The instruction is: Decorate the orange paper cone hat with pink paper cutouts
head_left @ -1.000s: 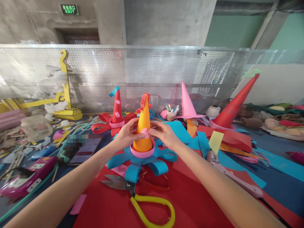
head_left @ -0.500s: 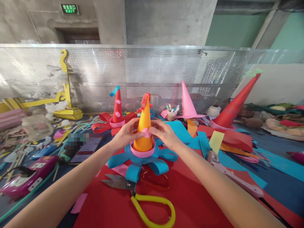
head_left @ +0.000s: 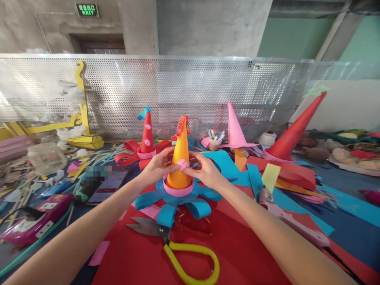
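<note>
A yellow-orange paper cone [head_left: 179,180] stands upright at the centre, with a curly red paper strip [head_left: 182,126] at its tip. Its base sits inside a pink paper ring [head_left: 178,192] above looped blue paper strips [head_left: 166,213]. My left hand [head_left: 158,166] curves round the cone's left side, and my right hand [head_left: 204,168] round its right. Both thumbs press at a small pink paper cutout [head_left: 183,163] on the cone's front. The fingertips behind the cone are hidden.
Yellow-handled scissors [head_left: 190,249] lie on red paper [head_left: 243,245] in front. A pink glue gun [head_left: 293,225] is at right, a magenta power strip [head_left: 38,219] at left. Behind stand a red cone [head_left: 147,134], a pink cone [head_left: 235,126] and a leaning red cone [head_left: 293,130].
My right thumb has shifted slightly down, and more of the pink cutout shows. The cone and my left hand stay almost where they were.
</note>
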The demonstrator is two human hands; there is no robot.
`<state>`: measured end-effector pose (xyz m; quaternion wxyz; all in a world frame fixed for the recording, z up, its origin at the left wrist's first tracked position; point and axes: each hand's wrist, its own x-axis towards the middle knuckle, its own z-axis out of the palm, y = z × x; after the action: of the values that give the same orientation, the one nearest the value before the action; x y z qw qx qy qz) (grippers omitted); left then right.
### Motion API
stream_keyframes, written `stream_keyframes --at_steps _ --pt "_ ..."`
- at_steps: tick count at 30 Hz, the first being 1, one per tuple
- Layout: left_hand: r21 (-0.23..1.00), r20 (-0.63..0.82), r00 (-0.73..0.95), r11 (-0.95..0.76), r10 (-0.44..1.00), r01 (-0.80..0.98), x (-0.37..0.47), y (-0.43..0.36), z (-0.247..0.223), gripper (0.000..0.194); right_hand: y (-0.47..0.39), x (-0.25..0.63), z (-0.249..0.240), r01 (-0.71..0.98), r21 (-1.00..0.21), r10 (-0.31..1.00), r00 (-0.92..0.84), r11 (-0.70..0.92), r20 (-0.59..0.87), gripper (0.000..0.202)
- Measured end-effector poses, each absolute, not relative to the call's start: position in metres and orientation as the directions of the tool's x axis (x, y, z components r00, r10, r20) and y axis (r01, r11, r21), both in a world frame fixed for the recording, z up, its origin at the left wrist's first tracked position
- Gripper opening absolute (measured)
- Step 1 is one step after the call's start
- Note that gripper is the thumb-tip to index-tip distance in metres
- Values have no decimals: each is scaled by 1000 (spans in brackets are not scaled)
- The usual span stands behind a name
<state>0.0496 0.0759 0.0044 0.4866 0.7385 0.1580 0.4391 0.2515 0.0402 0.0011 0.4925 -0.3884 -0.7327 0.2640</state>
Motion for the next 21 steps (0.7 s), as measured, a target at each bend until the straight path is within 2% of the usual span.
stream_keyframes --at_steps 5,9,15,21 --pt "880 457 632 -421 625 -219 41 77 8 60 38 254 4 231 -821 850 -218 522 479 34" --pt "881 452 645 -422 616 -214 38 79 8 67 38 256 3 213 -840 864 -195 500 465 32" --pt "857 494 583 -472 645 -205 46 77 8 55 35 246 7 264 -811 853 -133 522 505 30" --pt "840 522 567 -501 638 -208 47 79 4 52 35 235 11 287 -797 844 -88 531 530 25"
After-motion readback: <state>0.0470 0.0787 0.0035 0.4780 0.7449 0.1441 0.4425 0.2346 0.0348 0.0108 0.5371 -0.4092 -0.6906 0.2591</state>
